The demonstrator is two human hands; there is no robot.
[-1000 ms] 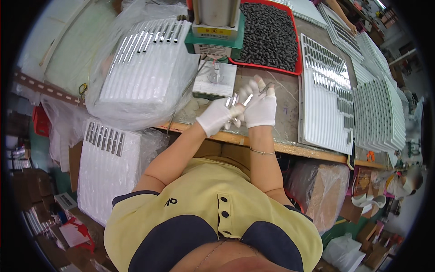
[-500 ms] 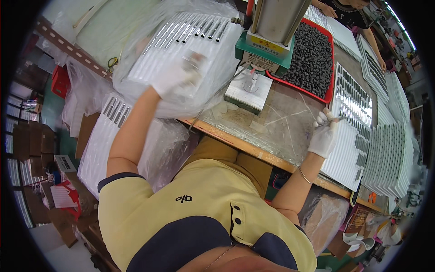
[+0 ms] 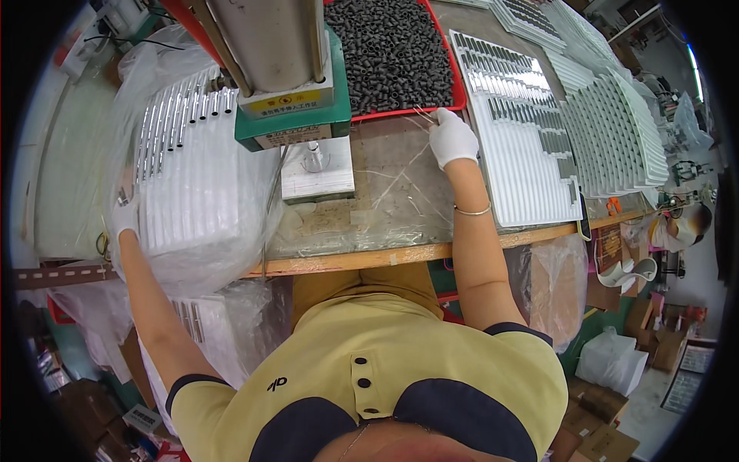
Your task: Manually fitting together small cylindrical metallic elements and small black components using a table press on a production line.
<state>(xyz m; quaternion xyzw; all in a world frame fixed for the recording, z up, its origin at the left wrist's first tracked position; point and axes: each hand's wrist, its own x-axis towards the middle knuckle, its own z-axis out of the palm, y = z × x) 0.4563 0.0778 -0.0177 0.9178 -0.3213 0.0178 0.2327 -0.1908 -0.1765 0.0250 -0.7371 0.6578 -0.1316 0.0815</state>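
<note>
My left hand (image 3: 125, 209), in a white glove, is at the left edge of a white ribbed tray (image 3: 192, 208) wrapped in clear plastic. Its fingers are bent close to the plastic; what they hold is too small to make out. Shiny metal tubes (image 3: 181, 115) lie in rows on that tray's far part. My gloved right hand (image 3: 453, 140) is closed on metal tweezers (image 3: 422, 112), whose tips point toward a red tray (image 3: 460, 96) heaped with small black tubular plugs (image 3: 392, 61).
Between my hands stands a green press (image 3: 296, 127) over a metal base plate (image 3: 319, 189) with an upright pin (image 3: 314, 158). Right of my right hand lies a white ribbed board (image 3: 523, 181) partly filled with metal tubes. Stacked white trays (image 3: 616, 146) stand farther right. A wooden table edge (image 3: 362, 259) runs before me.
The view has turned and shifted. My left hand has moved from over the tubes' tray to its left edge. My right hand, with the tweezers, has gone from beside the ribbed board to the red tray's near corner.
</note>
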